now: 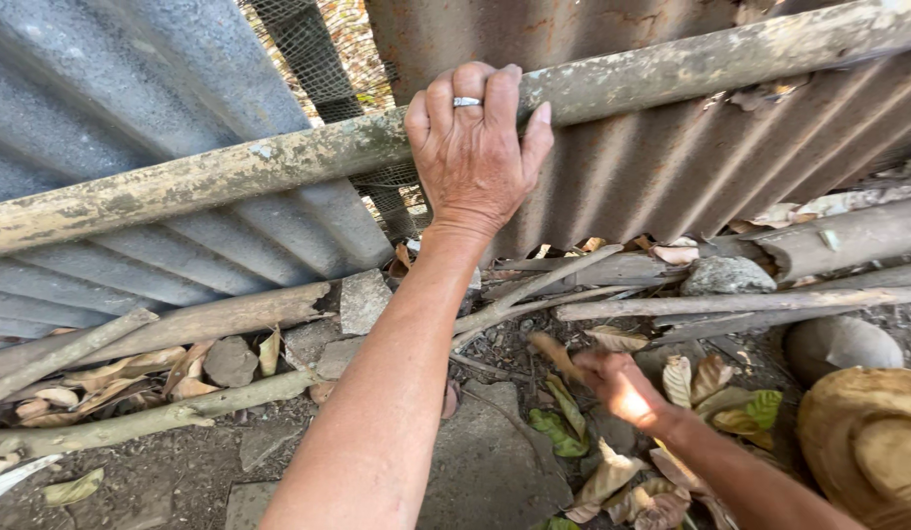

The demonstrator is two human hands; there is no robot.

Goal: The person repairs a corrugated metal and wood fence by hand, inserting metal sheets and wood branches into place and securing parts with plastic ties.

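The left hand [475, 147] is clamped over the weathered pole [279, 162] that runs across the corrugated sheets, bracing the body. Below that pole, the right hand [622, 393] pinches a dry brown leaf [555, 355] off the ground; a firm grip above probably makes the low reach safer.

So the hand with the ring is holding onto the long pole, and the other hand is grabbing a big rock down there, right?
Not quite. In the head view the left hand with the ring does grip the long pole, but the right hand holds a dry leaf, not a rock.
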